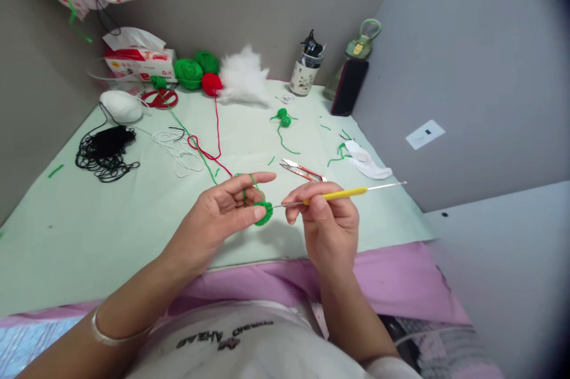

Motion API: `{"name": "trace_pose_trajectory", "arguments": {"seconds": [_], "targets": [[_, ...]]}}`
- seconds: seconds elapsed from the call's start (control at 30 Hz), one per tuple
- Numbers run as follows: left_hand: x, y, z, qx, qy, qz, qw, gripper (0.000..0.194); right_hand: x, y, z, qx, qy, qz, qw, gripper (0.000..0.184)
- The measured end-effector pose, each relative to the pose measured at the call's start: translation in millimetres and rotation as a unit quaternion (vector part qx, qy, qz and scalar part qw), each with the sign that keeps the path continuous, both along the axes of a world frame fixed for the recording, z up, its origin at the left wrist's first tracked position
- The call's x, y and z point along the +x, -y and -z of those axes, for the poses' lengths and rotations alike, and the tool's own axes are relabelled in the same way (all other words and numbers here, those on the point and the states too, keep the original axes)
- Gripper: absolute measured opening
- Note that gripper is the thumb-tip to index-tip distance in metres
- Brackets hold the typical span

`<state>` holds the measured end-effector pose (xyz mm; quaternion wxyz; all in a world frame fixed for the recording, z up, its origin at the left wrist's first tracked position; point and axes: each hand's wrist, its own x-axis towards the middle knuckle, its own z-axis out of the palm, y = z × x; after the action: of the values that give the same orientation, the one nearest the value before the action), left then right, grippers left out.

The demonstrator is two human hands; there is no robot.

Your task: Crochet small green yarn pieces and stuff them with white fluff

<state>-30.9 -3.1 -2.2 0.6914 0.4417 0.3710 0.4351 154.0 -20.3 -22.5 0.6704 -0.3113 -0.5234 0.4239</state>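
Note:
My left hand [222, 212] pinches a small round green crochet piece [263, 214] between thumb and fingers. Green yarn [196, 150] runs from the back of the table to this hand and loops round its raised index finger. A crochet hook [342, 194] with a yellow handle and metal tips at both ends lies in my right hand [329, 218], which is closed on it. The hook's left tip meets the edge of the green piece; whether it sits inside a stitch is too small to tell. Both hands are above the table's front part.
Thread snips [307, 172] lie just beyond my right hand. Red yarn [218, 123], black yarn [107, 144] and a white yarn ball [121, 107] are at left. White stuffing [244, 77], a pen jar [306, 73], a phone [350, 88] and a bottle [360, 47] stand along the back.

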Motion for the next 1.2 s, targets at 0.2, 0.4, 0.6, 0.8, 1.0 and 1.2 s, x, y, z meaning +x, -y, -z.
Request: {"name": "trace_pose_trajectory", "arguments": {"seconds": [0.2, 0.4, 0.6, 0.8, 1.0, 1.2], "targets": [[6.2, 3.6, 4.2, -0.018, 0.028, 0.026, 0.999, 0.037, -8.6, -0.3, 8.0, 0.004, 0.015, 0.016, 1.0, 0.014], [8.6, 4.1, 6.0, -0.002, 0.006, 0.003, 1.0, 0.034, -11.9, 2.4, 6.6, 0.035, 0.049, 0.049, 0.997, 0.015], [10.1, 3.9, 4.8, -0.009, 0.02, -0.016, 1.0, 0.039, -12.2, -1.4, 3.5, 0.095, 0.091, 0.066, 0.989, 0.017], [15.6, 9.2, 2.8, -0.041, 0.069, -0.02, 0.997, 0.041, -15.1, 5.0, 15.5, 0.242, 0.32, 0.226, 0.887, 0.034], [7.0, 1.0, 2.0, -0.136, 0.116, 0.023, 0.984, 0.04, -10.1, 3.2, 11.7, 0.184, 0.208, 0.178, 0.944, 0.024], [8.5, 2.0, 1.0, -0.049, 0.051, -0.003, 0.997, 0.033, -10.2, -3.7, 2.3, 0.013, -0.003, 0.01, 1.0, 0.014]]}}
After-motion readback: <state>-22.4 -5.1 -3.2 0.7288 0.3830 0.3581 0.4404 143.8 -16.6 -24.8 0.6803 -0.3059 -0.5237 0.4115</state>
